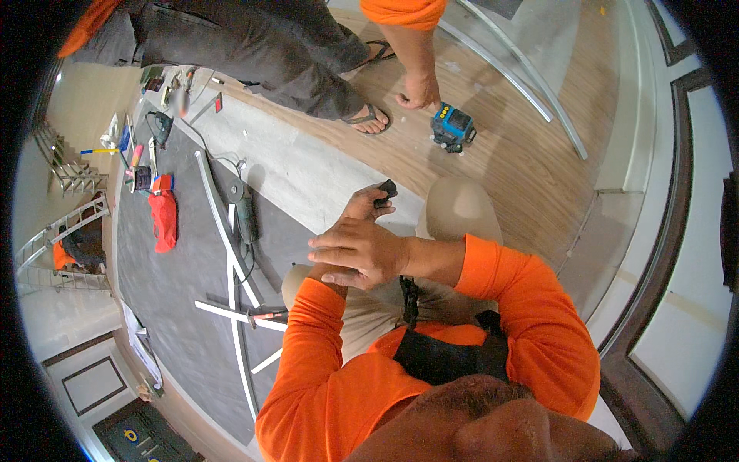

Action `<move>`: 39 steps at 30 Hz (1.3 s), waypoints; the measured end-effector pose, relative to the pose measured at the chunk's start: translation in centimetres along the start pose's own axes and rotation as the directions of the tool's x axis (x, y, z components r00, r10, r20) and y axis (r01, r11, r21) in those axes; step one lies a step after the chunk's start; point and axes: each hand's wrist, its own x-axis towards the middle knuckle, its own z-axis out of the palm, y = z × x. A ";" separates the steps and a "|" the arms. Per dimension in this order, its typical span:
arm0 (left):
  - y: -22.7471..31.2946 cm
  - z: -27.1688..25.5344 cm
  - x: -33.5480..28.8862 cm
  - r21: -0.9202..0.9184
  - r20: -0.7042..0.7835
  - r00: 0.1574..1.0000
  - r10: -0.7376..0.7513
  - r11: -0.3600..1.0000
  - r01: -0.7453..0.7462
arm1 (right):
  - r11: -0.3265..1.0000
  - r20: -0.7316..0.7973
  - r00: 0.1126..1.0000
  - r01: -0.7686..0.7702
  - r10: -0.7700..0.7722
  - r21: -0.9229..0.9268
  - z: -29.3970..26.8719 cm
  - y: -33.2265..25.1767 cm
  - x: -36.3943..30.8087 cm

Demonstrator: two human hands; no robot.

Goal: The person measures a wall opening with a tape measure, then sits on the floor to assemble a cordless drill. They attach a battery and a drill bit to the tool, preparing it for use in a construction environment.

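Note:
My left hand (pixel 363 205) reaches forward from its orange sleeve, fingers closed around a small black object (pixel 386 192) whose kind I cannot make out. Across the left wrist lies my right hand (pixel 360 251), its fingers stretched out and slightly apart, holding nothing. It partly hides the left hand and wrist. Ahead and to the right, a blue and black laser level (pixel 453 127) stands on the wood-look floor (pixel 531 185). A co-worker's hand (pixel 420 91) touches or nearly touches its top.
The co-worker in grey trousers (pixel 231 46) stands ahead. Two long metal strips (pixel 500 65) lie at the far right. Left are an angle grinder (pixel 243 212), white strips (pixel 231 277), a red bag (pixel 163 219) and several tools. Another person (pixel 81 242) is beside a ladder (pixel 58 235).

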 end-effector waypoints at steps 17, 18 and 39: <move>0.2 -1.1 1.9 -0.052 -0.078 0.986 0.148 0.987 -0.152 | 0.970 0.148 0.971 -0.208 0.189 0.126 0.6 0.5 -0.3; 0.3 -1.1 2.6 -0.025 -0.080 0.985 0.154 0.987 -0.157 | 0.963 0.169 0.964 -0.230 0.206 0.141 0.0 0.3 -0.1; -10.7 -8.7 2.1 0.495 -0.354 0.912 0.207 0.869 -0.005 | 0.325 -0.366 0.433 -0.889 0.824 -0.322 -12.8 6.4 -8.0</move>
